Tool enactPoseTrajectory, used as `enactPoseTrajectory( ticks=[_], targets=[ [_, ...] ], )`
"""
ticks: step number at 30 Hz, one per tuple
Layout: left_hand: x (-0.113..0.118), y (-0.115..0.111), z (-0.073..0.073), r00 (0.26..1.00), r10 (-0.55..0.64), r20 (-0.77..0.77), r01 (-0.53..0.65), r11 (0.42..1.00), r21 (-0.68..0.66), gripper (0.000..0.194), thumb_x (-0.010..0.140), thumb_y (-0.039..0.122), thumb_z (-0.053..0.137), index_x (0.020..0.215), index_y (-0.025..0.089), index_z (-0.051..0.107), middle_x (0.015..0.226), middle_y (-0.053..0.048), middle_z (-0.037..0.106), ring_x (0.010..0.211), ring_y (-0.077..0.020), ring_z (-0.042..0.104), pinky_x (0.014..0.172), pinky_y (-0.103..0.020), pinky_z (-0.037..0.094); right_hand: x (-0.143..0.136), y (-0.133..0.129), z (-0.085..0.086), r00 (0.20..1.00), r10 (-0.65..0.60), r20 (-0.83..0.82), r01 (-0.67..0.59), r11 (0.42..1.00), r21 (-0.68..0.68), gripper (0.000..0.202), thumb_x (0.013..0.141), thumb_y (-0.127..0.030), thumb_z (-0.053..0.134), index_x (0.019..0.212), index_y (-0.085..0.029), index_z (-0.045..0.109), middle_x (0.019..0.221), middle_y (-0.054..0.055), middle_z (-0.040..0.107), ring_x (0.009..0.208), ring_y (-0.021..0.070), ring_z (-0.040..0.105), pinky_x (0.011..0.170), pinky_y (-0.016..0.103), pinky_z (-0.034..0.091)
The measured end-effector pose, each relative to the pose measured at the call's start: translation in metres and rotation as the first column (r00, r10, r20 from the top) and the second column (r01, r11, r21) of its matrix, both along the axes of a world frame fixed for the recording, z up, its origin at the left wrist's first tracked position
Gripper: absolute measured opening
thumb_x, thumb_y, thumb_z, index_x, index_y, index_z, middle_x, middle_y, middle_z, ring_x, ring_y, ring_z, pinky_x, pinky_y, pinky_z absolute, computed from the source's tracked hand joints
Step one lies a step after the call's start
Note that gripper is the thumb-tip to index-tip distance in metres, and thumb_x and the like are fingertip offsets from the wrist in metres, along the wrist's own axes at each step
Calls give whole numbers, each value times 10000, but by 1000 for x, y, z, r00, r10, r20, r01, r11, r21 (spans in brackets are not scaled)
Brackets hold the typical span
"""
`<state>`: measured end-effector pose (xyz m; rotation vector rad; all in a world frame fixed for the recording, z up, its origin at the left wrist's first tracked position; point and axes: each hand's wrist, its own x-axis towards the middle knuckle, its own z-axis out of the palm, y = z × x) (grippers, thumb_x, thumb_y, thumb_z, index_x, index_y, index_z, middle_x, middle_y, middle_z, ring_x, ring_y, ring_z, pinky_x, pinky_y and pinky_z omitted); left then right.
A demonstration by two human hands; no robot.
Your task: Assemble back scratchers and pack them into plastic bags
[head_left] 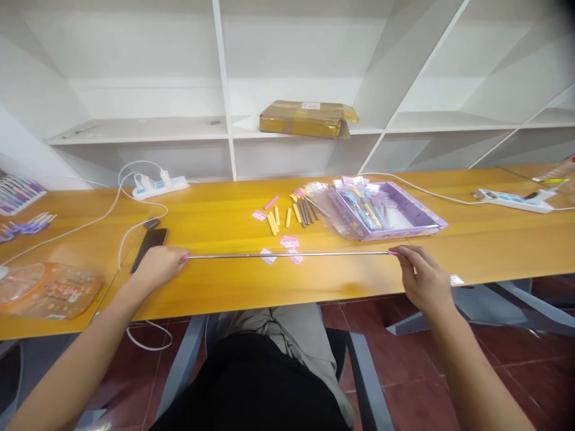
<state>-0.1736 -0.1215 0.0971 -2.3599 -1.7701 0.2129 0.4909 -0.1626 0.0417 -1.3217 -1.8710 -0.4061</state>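
Observation:
A thin, silvery telescopic rod (242, 256) with pink ends stretches level above the front part of the table. My left hand (159, 264) is closed around its left end. At the other end, the fingers of my right hand (424, 278) pinch the pink tip. Small pink printed cards (290, 242) lie just behind and beneath the rod. Farther back are several short yellow sticks (272, 224), a pink stick (271, 202) and a bunch of dark-handled pieces with pink and yellow heads (306, 206). A purple box (399, 230) holds plastic-wrapped items (366, 209).
A black phone (148, 245) lies beside my left hand, near an orange-tinted plastic container (58, 290). Power strips (162, 187) with white cables sit left and right. Several pens (20, 193) stand far left. A taped parcel (305, 118) rests on the shelf (157, 127).

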Motion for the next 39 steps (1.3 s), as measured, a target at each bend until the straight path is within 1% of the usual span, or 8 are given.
enactPoseTrajectory(
  ticks=[4, 10, 15, 21, 25, 27, 33, 39],
  targets=[
    [-1, -1, -1, 999, 33, 35, -34, 999, 29, 305, 965, 287, 498, 727, 222, 677, 752, -116, 763, 718, -277, 729, 627, -329, 386, 0, 0, -1, 1000, 22, 3, -22, 999, 30, 248, 1096, -242, 579, 1257, -232, 767, 1143, 151, 804, 1016, 316, 799, 923, 469, 654],
    [10, -9, 0, 998, 63, -8, -64, 997, -37, 304, 988, 289, 497, 800, 221, 725, 802, -121, 798, 767, -286, 758, 631, -319, 405, -14, -2, -1, 995, 96, 10, -96, 995, 24, 244, 1084, -197, 603, 1223, -266, 792, 1119, 88, 832, 982, 243, 816, 929, 365, 651],
    [64, -20, 4, 999, 34, 27, -30, 988, -151, 339, 1035, 285, 464, 957, 221, 788, 909, -142, 832, 842, -313, 792, 686, -340, 475, -82, 3, 1, 964, 264, 19, -264, 964, -11, 331, 1089, -123, 549, 1291, -250, 778, 1169, 115, 823, 1053, 229, 803, 942, 348, 651],
    [132, -28, 10, 998, 28, 56, -17, 984, -175, 383, 1078, 265, 422, 1054, 209, 801, 1010, -170, 840, 935, -315, 814, 758, -373, 536, -177, 5, 4, 914, 404, -31, -404, 915, -8, 562, 1071, -42, 470, 1539, -292, 655, 1235, 124, 804, 1076, 250, 776, 958, 412, 662],
    [164, -32, 11, 995, -39, 87, 58, 972, -229, 373, 1076, 221, 433, 1140, 203, 800, 1028, -196, 834, 954, -326, 821, 761, -392, 557, -222, 2, -8, 861, 509, -1, -509, 860, -46, 658, 1057, -7, 442, 1655, -266, 535, 1245, 136, 799, 1067, 255, 762, 956, 423, 664],
    [173, -34, 11, 995, -34, 90, 56, 967, -247, 364, 1061, 183, 446, 1158, 199, 797, 1037, -205, 831, 949, -317, 824, 759, -386, 561, -236, 0, -16, 857, 515, -7, -514, 856, -44, 680, 1054, -3, 427, 1683, -252, 494, 1242, 142, 797, 1063, 259, 761, 963, 434, 664],
    [180, -39, 5, 994, 41, 97, -12, 960, -278, 386, 1069, 195, 436, 1167, 212, 809, 1049, -227, 827, 1001, -329, 830, 788, -394, 573, -245, -3, -26, 876, 482, 21, -481, 876, -26, 655, 1055, 2, 427, 1654, -245, 522, 1210, 138, 798, 1008, 257, 757, 917, 423, 665],
    [184, -41, 6, 997, 25, 78, -2, 957, -290, 365, 1055, 157, 453, 1138, 185, 807, 1034, -229, 824, 969, -336, 835, 759, -397, 578, -242, -4, -27, 871, 486, 73, -484, 874, -44, 613, 1049, 5, 412, 1598, -213, 574, 1210, 146, 798, 1029, 255, 763, 949, 423, 662]
  ],
)
